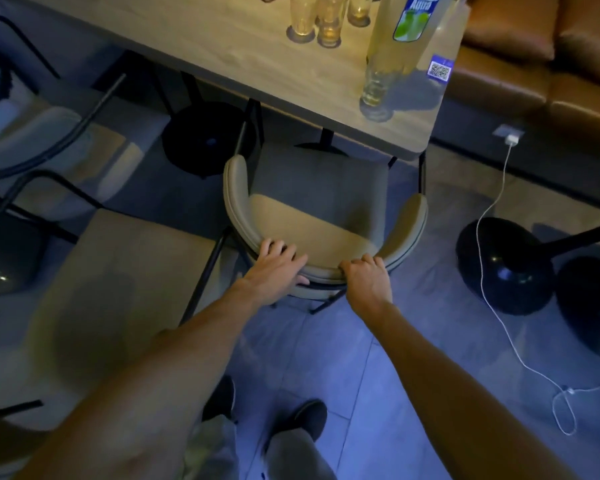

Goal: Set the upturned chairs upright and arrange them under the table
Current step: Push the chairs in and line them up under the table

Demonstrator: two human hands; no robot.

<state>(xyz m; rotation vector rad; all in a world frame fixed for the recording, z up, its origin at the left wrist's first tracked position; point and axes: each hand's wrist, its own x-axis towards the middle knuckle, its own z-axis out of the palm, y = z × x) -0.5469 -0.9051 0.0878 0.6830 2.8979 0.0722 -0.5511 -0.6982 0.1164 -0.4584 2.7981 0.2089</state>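
Glasses [302, 19] beside tall labelled bottle [388, 46], QR sticker [439, 71] just beside it; brown sofa [534, 64] right; white charger [512, 139] plugged in below.

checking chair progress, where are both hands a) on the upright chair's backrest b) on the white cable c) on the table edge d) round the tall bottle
a: the left hand and right hand both grip the curved backrest of the chair, which stands upright at the table.

Reads "Aqua" on the blue-green label [417, 17] of the tall bottle [392, 57] near the table [222, 39] corner; beside it, a blue QR-code sticker [440, 70], small print illegible.
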